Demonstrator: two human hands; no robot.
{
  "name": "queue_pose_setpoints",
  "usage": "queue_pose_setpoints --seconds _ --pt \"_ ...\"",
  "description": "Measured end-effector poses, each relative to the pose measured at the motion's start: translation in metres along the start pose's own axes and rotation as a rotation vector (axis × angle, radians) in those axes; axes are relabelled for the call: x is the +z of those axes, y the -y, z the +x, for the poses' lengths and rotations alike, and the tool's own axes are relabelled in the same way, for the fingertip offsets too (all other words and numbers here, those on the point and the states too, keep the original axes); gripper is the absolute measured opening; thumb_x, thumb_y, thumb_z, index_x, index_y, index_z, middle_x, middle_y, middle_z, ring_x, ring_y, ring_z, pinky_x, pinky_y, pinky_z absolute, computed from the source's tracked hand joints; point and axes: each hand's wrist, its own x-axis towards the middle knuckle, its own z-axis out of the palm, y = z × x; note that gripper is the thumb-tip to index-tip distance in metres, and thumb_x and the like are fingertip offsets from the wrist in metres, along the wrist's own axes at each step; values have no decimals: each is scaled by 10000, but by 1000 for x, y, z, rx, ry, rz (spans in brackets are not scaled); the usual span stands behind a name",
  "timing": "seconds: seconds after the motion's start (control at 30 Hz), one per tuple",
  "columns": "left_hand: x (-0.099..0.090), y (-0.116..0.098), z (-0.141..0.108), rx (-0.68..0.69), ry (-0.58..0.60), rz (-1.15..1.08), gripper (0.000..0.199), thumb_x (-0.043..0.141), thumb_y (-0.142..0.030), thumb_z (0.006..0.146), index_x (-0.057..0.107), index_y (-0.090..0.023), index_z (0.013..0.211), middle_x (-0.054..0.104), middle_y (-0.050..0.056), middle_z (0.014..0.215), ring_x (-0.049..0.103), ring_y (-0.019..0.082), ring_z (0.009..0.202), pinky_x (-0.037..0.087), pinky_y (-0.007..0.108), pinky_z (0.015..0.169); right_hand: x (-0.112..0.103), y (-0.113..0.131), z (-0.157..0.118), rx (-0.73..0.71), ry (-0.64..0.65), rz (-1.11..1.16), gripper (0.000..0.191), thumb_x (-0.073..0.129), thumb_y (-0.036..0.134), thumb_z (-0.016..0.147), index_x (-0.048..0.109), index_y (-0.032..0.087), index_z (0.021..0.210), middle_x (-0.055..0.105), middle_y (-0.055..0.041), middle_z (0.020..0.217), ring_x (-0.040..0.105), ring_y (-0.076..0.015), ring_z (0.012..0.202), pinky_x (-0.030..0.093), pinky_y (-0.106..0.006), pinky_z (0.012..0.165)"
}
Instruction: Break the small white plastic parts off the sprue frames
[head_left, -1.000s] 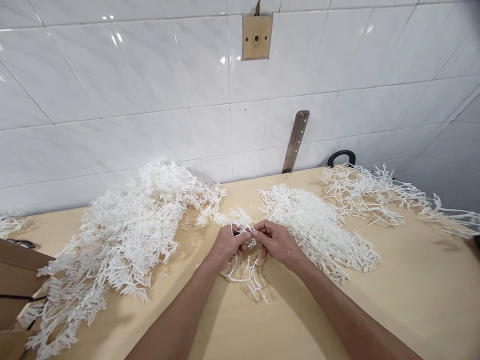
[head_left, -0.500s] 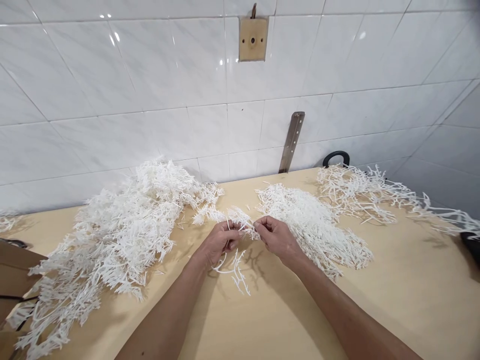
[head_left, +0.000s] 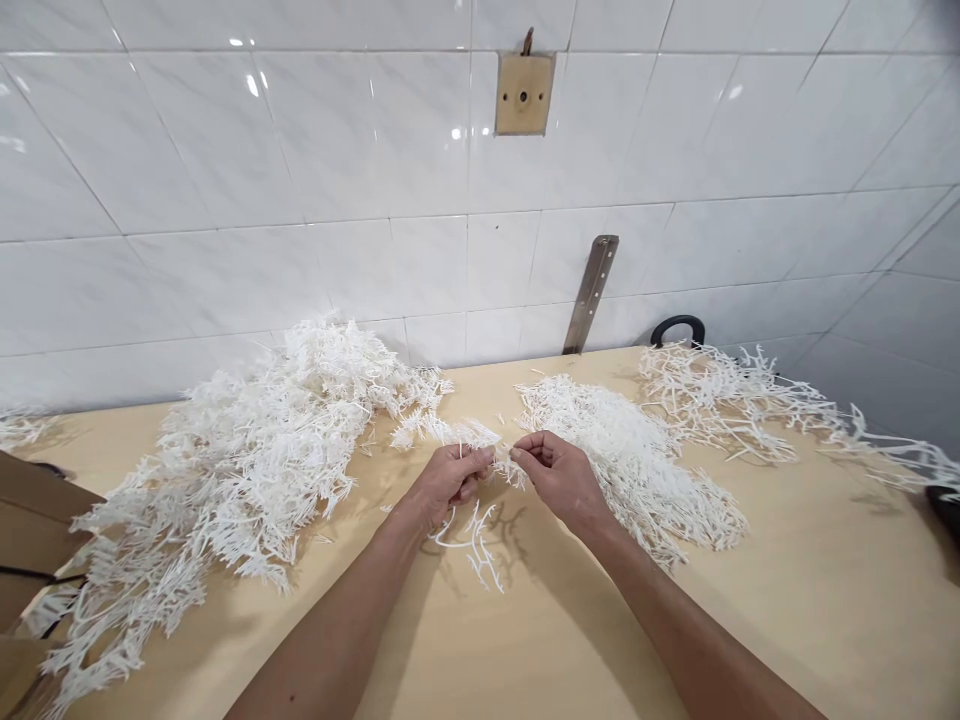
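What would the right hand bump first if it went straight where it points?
The right hand would probably meet the white sprig first, then the left hand, though depth is unclear.

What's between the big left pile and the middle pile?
The left hand and right hand, with white sprigs at their fingertips, as the head view shows.

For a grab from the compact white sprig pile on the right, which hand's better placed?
Right, I'd say. The right hand is close beside the compact white sprig pile; the left hand is farther off, holds a branched white sprig, and would have to pass the right.
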Motion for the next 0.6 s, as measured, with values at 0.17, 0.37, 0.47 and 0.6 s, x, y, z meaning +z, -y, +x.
queue_pose_setpoints --seconds 0.17,0.37,0.47,0.6 --pt "1 -2 -1 -14 32 8 280 748 -303 678 521 -169 582 321 -84 400 227 44 375 77 249 419 -1 1 1 -54 5 -16 248 697 419 789 663 189 877 702 -58 820 635 -195 748 511 -335 724" --pt "3 -2 -2 13 5 35 297 725 -353 711 527 -173 584 365 -64 395 266 57 386 122 243 407 -3 4 0 -93 -16 -63 226 677 414 804 660 199 873 697 -53 826 629 -196 751 512 -350 737" --pt "2 1 0 11 14 41 360 762 -413 691 499 -181 611 392 -68 427 272 53 394 120 237 401 -2 4 0 -86 -32 -54 229 677 412 796 658 195 865 688 -49 813 619 -189 736 506 -341 719" --pt "1 5 2 -3 6 90 371 776 -450 682 516 -186 672 414 -73 448 271 51 392 110 229 395 -2 6 0 -81 -34 -42 236 684 418 791 659 193 854 684 -45 798 614 -185 728 497 -332 709"
